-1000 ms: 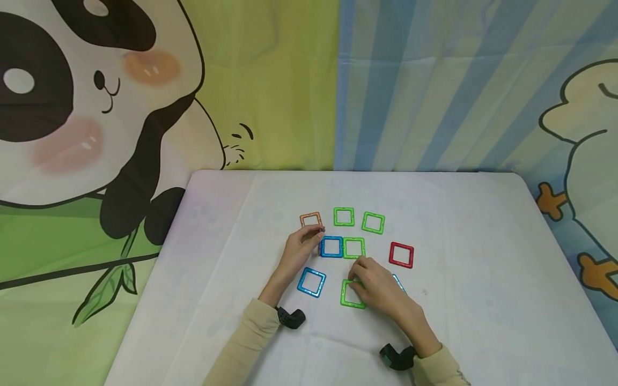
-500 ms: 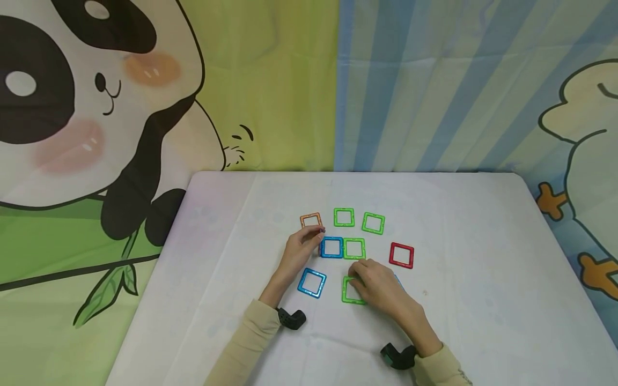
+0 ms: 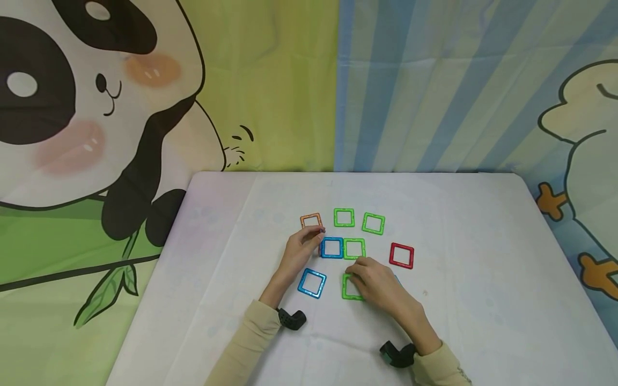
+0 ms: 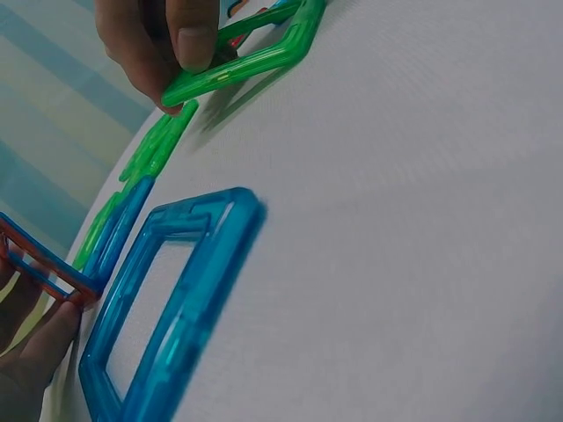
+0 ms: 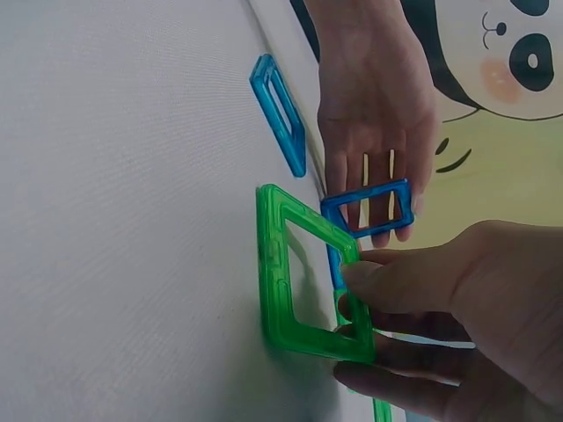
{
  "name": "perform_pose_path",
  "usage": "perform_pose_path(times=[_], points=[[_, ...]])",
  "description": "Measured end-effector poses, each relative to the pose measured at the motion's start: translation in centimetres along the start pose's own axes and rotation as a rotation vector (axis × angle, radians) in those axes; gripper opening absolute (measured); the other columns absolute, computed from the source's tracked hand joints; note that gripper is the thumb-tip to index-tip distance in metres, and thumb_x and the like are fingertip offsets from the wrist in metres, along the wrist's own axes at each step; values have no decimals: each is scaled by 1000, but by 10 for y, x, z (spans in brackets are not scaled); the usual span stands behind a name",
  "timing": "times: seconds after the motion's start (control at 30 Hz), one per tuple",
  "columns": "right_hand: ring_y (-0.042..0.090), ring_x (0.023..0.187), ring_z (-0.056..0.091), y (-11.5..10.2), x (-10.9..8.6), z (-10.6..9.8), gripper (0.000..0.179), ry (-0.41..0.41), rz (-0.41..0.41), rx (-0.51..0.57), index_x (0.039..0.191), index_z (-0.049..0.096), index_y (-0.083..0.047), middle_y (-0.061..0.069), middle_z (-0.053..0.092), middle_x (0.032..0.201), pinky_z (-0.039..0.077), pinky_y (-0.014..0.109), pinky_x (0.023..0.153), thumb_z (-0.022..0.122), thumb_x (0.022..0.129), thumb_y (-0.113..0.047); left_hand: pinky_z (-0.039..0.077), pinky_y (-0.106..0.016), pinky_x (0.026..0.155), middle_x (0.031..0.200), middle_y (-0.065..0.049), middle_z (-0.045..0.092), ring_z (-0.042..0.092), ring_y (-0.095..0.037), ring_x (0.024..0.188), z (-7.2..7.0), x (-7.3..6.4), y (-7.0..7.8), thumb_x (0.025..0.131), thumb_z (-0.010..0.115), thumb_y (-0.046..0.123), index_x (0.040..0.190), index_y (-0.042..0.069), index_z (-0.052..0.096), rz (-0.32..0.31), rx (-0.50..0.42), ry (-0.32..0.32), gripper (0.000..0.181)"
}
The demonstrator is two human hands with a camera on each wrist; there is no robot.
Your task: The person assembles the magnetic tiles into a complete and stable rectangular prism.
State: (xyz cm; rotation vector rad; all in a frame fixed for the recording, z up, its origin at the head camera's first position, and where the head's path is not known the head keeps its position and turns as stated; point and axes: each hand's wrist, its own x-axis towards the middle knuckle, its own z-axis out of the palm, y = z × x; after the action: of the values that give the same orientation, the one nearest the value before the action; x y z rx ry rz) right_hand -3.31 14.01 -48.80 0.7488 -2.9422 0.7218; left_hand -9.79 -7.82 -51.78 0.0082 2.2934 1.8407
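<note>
My right hand (image 3: 379,284) pinches a green square magnetic tile (image 5: 274,272) at its far edge, thumb on one face and fingers on the other. In the left wrist view this tile is tilted, raised off the cloth. Beyond it, a flat blue tile (image 3: 332,255) and a flat green tile (image 3: 354,239) lie edge to edge. My left hand (image 3: 296,254) holds a tile with blue and reddish edges (image 4: 53,258) upright at the flat blue tile's left side, fingers behind it. In the head view that hand mostly hides the upright tile.
A loose blue tile (image 3: 303,279) lies between my forearms. Behind the work are an orange tile (image 3: 310,215) and two green ones (image 3: 344,210). A red tile (image 3: 402,244) lies at right; another blue tile (image 3: 398,280) is mostly hidden by my right hand.
My right hand has slid the green tile slightly away from me, closer to the joined flat tiles. The left hand keeps its place with the upright tile.
</note>
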Motion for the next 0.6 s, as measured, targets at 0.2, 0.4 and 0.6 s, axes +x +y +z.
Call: perform_pose_path(times=[0.2,0.4,0.6], points=[[15,86,64,-2,3,-2,17,-26,37,36,105,80,-10,2,72,97,60,32,80,81,88,-8,43,-46,115,135,-1,68,57,-22,134,0,1,-1,102,64,34,134,18,66,4,-6,-1,36],[17,89,67,-3,5,-4,18,-30,35,46,106,79,-9,3,74,100,61,36,85,81,88,-7,42,-46,116,135,-1,68,57,-22,134,-1,1,-2,103,63,35,134,18,66,1,2,5,35],[14,81,62,-4,8,-5,17,-15,20,20,104,79,-8,1,73,93,59,31,78,81,88,-7,41,-46,117,136,-1,68,57,-23,134,0,1,-3,103,63,33,135,18,65,4,4,2,35]])
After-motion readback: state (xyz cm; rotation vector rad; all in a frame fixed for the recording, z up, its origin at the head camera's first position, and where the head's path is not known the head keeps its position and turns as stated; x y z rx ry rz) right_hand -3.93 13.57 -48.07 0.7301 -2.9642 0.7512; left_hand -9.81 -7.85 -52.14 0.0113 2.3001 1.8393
